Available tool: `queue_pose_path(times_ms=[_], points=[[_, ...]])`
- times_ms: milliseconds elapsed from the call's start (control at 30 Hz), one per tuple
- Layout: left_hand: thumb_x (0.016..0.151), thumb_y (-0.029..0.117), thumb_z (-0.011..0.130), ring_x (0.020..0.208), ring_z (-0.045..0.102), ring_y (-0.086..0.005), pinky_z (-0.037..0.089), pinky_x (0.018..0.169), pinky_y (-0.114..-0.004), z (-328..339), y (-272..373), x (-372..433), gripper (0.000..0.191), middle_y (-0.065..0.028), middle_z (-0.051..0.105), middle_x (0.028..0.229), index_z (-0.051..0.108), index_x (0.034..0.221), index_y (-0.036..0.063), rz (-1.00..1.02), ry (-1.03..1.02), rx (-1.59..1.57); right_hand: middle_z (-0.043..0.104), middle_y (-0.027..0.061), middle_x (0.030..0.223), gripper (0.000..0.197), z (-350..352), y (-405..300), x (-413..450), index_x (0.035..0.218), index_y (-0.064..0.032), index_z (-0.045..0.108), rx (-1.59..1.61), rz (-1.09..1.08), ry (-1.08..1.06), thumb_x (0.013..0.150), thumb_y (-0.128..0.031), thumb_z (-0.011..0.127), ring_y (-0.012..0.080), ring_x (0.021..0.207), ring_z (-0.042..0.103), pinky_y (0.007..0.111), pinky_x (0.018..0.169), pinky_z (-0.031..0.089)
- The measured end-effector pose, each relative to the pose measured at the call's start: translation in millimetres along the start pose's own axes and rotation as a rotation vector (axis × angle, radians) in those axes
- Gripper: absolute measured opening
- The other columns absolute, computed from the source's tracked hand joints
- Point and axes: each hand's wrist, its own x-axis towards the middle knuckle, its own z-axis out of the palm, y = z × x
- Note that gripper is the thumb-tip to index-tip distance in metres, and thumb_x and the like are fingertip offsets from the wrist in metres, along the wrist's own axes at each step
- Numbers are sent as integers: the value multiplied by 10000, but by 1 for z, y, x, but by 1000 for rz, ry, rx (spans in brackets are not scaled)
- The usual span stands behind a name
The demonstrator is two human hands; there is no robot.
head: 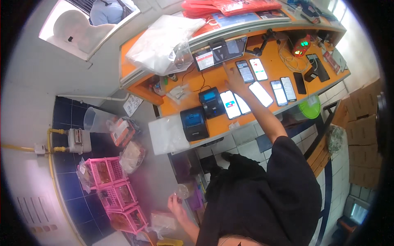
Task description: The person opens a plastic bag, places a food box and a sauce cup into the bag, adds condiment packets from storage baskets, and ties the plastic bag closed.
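Observation:
My right hand point(234, 79) reaches over the orange counter with its index finger extended towards the lower edge of a lit tablet-like screen point(220, 53); whether the fingertip touches it I cannot tell. Beside this hand lies a phone point(245, 71), with a lit phone point(258, 69) to its right. Under the forearm are more lit phones, one point(230, 105) next to two black receipt printers point(212, 102), point(194, 123). Low in the view, my left hand point(177, 204) pinches a small round clear plastic item point(182, 191), perhaps a lid, near the grey worktop.
Pink plastic baskets point(118, 184) with packets stand against blue tiles at left. Plastic bags point(163, 43) lie on the raised shelf. A white foam-like stack point(168, 134) overhangs the counter's near left corner. Cables point(287, 58) and a red device point(301, 46) are at right. A person point(106, 12) is outside the window.

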Motion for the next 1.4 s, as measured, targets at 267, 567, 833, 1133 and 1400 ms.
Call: queue_pose_path(times_ms=[267,567,833,1133,1400], points=[[969,119,696,712,552,-57,439,638,-217,17,-35,0,50,41,598,804,663,951,86,6,-21,25,629,186,1091,394,0,-117,-128,1180,-43,637,515,-213,-381,830,-183,754,365,1024,640,468,876,534],[997,128,658,826,555,-92,443,748,-264,86,-3,-7,90,-1,622,918,628,971,47,171,-62,16,652,196,1045,250,15,-262,-259,1154,-25,592,766,-736,-916,960,-181,619,375,1018,660,477,826,539],[981,55,656,744,510,-117,435,704,-269,39,31,-39,84,-3,548,825,582,946,78,43,-223,-279,684,199,966,255,5,-255,-244,997,18,670,1183,-553,-1046,946,-230,644,328,903,679,444,800,527],[996,101,636,770,484,-141,431,766,-319,5,80,-42,155,-2,467,787,501,922,84,83,-487,-399,707,138,967,258,-25,-286,-213,1009,1,683,1112,-598,-1331,966,-244,613,250,929,682,380,822,522],[1044,278,578,675,388,-125,363,665,-300,-17,113,-34,329,21,375,715,422,795,131,30,-442,-320,537,49,847,262,-64,-322,-200,769,-9,536,1365,-540,-1576,938,-153,675,156,838,519,344,751,443]])
